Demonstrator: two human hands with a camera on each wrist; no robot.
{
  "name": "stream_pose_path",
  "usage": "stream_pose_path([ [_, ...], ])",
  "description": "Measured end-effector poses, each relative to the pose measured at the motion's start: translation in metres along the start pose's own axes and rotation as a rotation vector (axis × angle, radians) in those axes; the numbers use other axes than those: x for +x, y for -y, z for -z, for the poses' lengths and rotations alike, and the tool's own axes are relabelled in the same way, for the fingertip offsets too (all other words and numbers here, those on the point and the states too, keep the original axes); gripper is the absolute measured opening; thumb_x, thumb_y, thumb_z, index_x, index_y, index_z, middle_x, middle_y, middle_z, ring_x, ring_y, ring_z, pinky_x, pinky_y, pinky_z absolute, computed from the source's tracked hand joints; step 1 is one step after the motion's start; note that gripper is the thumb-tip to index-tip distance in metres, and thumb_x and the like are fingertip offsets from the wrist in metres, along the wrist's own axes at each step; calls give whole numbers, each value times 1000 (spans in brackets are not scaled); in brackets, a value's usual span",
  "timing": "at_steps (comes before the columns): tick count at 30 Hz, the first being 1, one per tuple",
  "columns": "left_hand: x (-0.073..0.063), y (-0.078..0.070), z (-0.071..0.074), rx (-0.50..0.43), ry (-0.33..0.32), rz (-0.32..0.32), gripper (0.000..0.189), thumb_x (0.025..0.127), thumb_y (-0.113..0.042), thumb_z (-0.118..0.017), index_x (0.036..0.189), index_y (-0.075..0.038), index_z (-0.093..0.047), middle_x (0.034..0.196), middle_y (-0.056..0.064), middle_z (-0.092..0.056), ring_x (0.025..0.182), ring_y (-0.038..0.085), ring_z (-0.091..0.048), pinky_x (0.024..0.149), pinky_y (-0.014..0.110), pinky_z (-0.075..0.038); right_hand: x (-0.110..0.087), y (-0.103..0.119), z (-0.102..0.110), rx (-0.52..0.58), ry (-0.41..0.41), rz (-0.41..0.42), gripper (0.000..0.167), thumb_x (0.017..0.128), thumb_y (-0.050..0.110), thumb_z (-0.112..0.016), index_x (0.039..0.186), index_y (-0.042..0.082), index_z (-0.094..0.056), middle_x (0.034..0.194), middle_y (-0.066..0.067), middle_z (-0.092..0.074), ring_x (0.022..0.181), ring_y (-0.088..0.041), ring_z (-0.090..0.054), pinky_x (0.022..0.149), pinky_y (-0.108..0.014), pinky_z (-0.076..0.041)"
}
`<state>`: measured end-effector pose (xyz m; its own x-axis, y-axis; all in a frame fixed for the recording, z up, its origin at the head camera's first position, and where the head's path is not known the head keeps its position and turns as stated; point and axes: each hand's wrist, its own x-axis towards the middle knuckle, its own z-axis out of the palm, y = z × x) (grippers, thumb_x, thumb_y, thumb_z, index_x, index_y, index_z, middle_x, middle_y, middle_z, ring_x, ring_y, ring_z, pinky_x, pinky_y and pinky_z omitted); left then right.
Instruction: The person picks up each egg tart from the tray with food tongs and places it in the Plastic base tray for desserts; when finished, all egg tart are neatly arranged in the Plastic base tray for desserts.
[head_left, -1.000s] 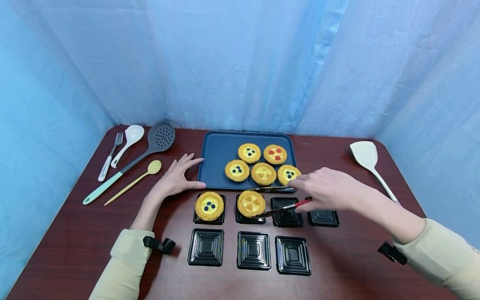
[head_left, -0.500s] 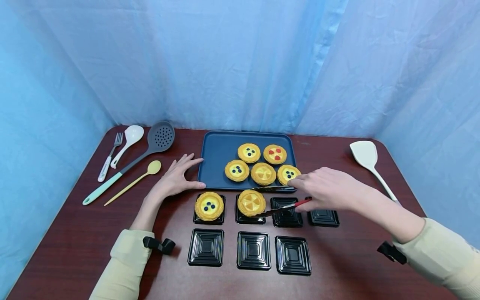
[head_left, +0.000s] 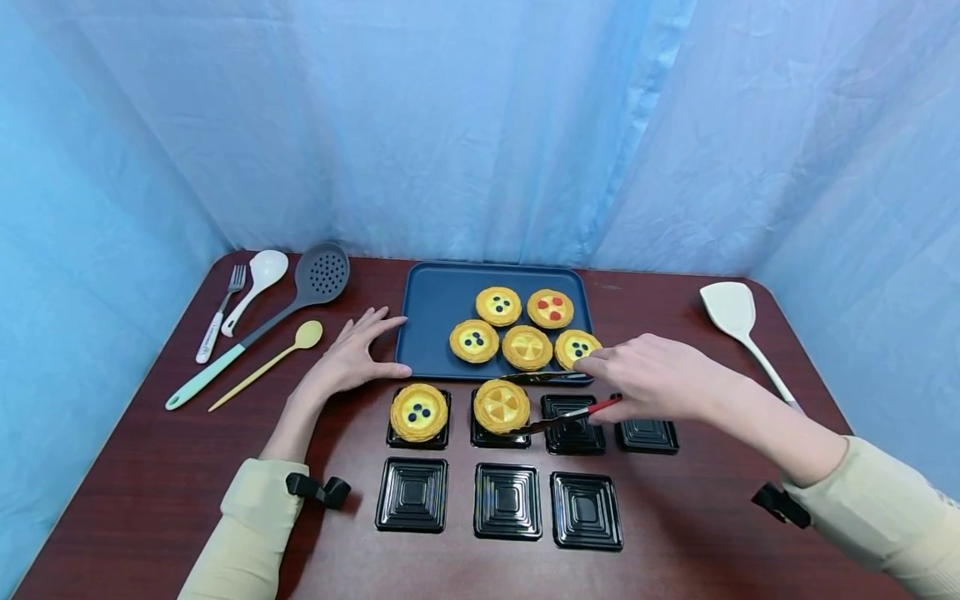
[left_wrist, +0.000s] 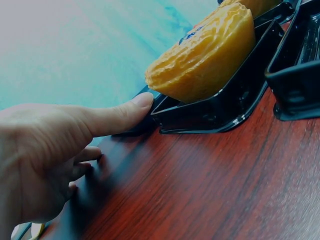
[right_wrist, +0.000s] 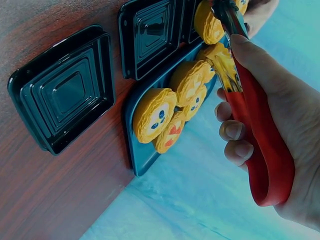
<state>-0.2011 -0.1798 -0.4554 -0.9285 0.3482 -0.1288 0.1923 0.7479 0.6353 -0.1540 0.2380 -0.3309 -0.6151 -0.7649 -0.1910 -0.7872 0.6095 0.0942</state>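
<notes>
My right hand (head_left: 652, 375) grips a pair of red-handled tongs (right_wrist: 270, 150), thumb on one arm and fingers curled round the other. The tong arms lie along the far and near sides of a tart with a wedge pattern (head_left: 502, 407), which sits over a small black square tray (head_left: 481, 439). My left hand (head_left: 348, 354) has its fingers spread, with thumb and index fingertip at the left rim of the blue tray (head_left: 427, 312). Close to that thumb, a blueberry-topped tart (left_wrist: 205, 65) rests tilted in another black square tray (left_wrist: 200, 117).
Several tarts stand on the blue tray's right part, one topped with red pieces (head_left: 551, 309). More black square trays (head_left: 412, 494) lie nearer me. To the left are a fork (head_left: 221, 312), a white spoon (head_left: 255, 290), a skimmer (head_left: 321, 273) and a yellow spoon (head_left: 266, 365); a white turner (head_left: 729, 310) lies right.
The wedge-patterned tart has shifted very slightly left between the tong arms. My left hand and the other things stay where they were.
</notes>
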Motion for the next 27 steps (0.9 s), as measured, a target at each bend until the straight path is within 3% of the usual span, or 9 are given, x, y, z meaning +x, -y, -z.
stream_pose_path([
  [27,-1,-1,1,7,4,0,89,87,-44,-81,161,-16,-38,172,21,-17,162,42,-5,130,64,2,-1,1,2,-8,13,-4,59,80,59,-81,114,11,-70,73,10,-61,53,1,-46,47,-18,-38],
])
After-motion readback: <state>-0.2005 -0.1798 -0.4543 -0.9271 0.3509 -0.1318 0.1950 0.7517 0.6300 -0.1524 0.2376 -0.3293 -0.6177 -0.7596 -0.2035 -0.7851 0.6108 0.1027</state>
